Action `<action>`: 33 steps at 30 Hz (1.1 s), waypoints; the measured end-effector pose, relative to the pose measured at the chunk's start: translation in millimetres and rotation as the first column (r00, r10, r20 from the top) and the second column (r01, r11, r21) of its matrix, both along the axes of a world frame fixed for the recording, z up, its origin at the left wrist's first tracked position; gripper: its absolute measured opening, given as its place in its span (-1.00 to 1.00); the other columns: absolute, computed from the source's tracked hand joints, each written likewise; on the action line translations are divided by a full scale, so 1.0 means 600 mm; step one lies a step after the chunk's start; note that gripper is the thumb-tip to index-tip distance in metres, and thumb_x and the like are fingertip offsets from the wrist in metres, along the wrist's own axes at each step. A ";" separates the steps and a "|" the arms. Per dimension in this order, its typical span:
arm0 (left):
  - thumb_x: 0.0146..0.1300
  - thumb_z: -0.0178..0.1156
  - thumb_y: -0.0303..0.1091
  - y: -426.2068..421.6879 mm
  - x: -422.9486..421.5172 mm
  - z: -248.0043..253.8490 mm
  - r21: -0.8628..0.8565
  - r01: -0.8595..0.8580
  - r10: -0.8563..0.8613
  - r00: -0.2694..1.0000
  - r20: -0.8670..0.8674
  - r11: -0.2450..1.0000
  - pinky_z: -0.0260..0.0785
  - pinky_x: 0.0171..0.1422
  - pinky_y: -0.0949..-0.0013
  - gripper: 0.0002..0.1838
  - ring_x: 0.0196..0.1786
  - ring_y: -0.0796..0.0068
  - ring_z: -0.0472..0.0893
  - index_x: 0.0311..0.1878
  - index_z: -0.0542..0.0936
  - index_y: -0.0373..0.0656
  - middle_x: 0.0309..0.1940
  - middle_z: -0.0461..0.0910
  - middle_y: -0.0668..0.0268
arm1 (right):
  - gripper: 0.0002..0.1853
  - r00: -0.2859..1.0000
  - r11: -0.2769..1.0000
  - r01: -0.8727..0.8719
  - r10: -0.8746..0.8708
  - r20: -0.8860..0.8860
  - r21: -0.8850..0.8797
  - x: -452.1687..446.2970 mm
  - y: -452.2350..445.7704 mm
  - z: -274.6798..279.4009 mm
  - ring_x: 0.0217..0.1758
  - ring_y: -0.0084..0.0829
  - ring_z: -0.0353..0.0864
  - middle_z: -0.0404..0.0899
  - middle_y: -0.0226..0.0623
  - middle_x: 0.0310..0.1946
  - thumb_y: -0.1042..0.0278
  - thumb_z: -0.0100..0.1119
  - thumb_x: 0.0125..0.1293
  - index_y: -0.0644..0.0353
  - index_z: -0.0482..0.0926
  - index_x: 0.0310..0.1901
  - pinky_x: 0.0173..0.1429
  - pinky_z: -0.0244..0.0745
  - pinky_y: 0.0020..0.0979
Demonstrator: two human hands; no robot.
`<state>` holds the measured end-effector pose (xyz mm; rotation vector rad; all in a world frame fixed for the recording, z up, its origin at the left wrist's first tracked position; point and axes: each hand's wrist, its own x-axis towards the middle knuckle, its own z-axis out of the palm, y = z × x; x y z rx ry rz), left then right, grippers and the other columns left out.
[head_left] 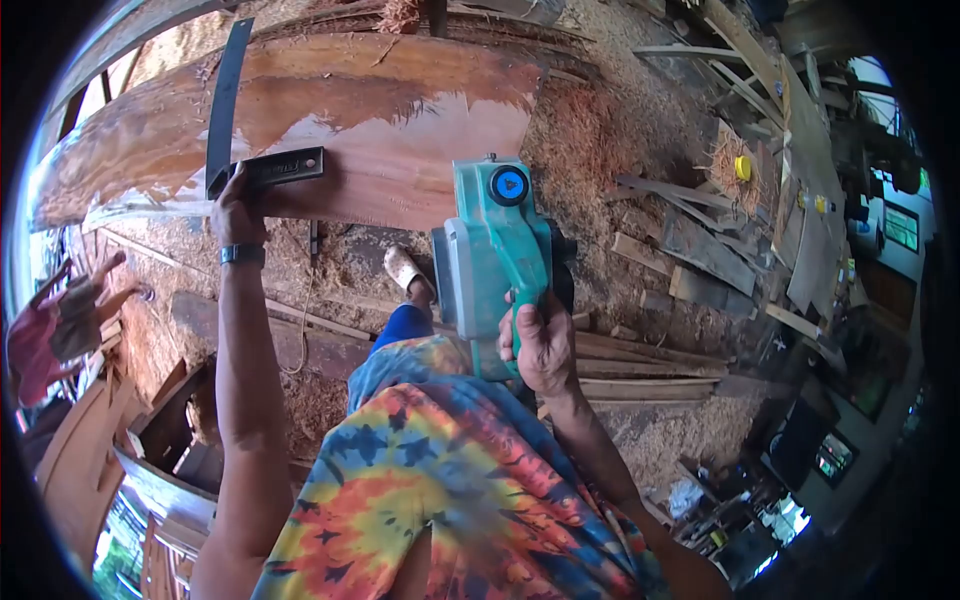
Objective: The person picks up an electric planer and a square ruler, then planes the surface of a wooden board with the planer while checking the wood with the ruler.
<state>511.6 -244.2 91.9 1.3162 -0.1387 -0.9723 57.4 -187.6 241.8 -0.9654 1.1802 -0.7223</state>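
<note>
Teal planer (485, 265) sits gripped in the right hand (545, 348), handle (526, 275) partly covered; left hand (238, 214) clasps a square (283, 168).

Left arm (247, 390) reaching forward, nearly straight; left wrist (242, 272) about in line with the forearm, left hand (232, 214) gripping, fingers partly hidden. Right arm (598, 440) nearer the torso, forearm slanting inward; right hand (547, 352) curled in a grip, thumb visible. One foot (420, 292) shows between the hands.
</note>
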 end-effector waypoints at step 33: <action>0.32 0.28 -0.36 -0.002 -0.022 0.006 0.007 0.042 -0.042 0.997 0.061 0.999 0.62 -0.12 0.38 -0.74 -0.16 0.42 0.70 0.01 0.66 -0.26 -0.15 0.70 0.26 | -0.57 0.994 0.992 0.076 -0.068 0.086 -0.097 0.096 -0.060 -0.027 -0.68 -0.64 0.39 0.40 -0.45 -0.66 -0.07 -0.04 0.55 0.22 0.46 -0.15 -0.60 0.26 -0.55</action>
